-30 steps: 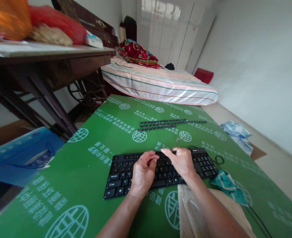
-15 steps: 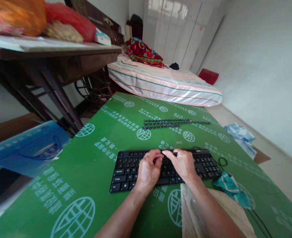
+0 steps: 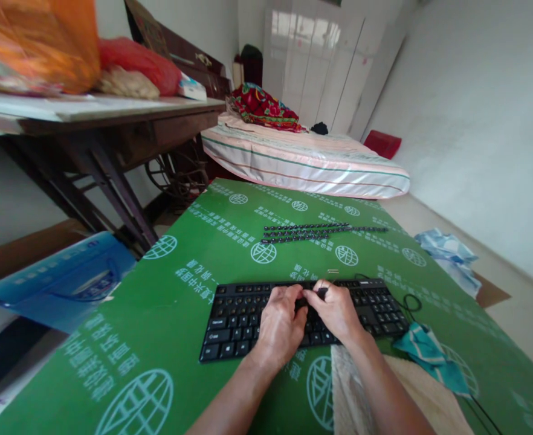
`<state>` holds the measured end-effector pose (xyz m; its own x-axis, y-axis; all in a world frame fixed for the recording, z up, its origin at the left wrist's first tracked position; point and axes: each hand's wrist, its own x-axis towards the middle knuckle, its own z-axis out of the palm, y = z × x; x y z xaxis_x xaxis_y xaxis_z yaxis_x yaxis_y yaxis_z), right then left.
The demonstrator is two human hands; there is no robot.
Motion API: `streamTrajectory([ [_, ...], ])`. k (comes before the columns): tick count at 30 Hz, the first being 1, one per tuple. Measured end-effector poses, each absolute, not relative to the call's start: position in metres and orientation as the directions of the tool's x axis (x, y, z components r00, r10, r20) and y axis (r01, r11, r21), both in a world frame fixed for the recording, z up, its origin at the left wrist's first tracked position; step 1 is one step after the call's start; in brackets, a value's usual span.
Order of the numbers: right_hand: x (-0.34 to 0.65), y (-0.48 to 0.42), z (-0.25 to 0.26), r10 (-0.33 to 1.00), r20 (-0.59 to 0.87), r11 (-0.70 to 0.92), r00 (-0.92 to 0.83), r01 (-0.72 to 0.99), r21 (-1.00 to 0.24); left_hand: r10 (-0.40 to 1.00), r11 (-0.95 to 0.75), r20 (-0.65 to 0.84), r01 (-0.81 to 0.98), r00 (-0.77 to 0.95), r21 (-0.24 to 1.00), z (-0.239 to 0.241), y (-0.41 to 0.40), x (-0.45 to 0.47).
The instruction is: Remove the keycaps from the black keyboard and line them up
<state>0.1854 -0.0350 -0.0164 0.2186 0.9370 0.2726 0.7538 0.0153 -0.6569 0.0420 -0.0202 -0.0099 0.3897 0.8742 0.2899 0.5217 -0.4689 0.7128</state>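
A black keyboard (image 3: 243, 320) lies across the green table under both hands. Its upper left rows show bare brownish key stems, while keys remain in the lower rows and at the right. My left hand (image 3: 282, 323) is closed in a pinch over the keyboard's middle; whatever its fingertips hold is too small to name. Close beside it, my right hand (image 3: 338, 311) is closed around a wire keycap puller (image 3: 333, 270), whose thin prongs stick out past the fingers. Its thumb reaches toward the left fingertips. Beyond the keyboard, small black keycaps (image 3: 296, 234) lie in several rows.
A green table (image 3: 167, 338) spreads beneath everything. At the right lie a teal cloth (image 3: 429, 356), a looped black cable (image 3: 412, 302) and a beige cloth (image 3: 352, 393). A bed (image 3: 303, 160) stands beyond, and a side table (image 3: 158, 109) with bags at left.
My hands stay over the keyboard's middle, the left one turned slightly with its fingers more curled. The puller's prongs are lower behind my right hand. The whole view has shifted slightly.
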Motion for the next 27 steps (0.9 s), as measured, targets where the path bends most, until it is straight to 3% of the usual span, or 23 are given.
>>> streamTrajectory([
  [6,0.182,-0.036,-0.015,0.913,0.321,0.027,0.251,0.749,-0.662,0.89,-0.441,0.181,0.689,0.418,0.575,0.005,-0.028,0.057],
  [12,0.179,-0.034,-0.018,0.893,0.348,0.058,0.284,0.695,-0.716,0.916,-0.393,0.178,0.726,0.358,0.564,0.0,-0.022,0.067],
  [27,0.177,-0.036,-0.027,0.821,0.478,0.118,0.31,0.728,-0.675,0.882,-0.469,0.244,0.698,0.403,0.542,-0.001,-0.017,0.068],
])
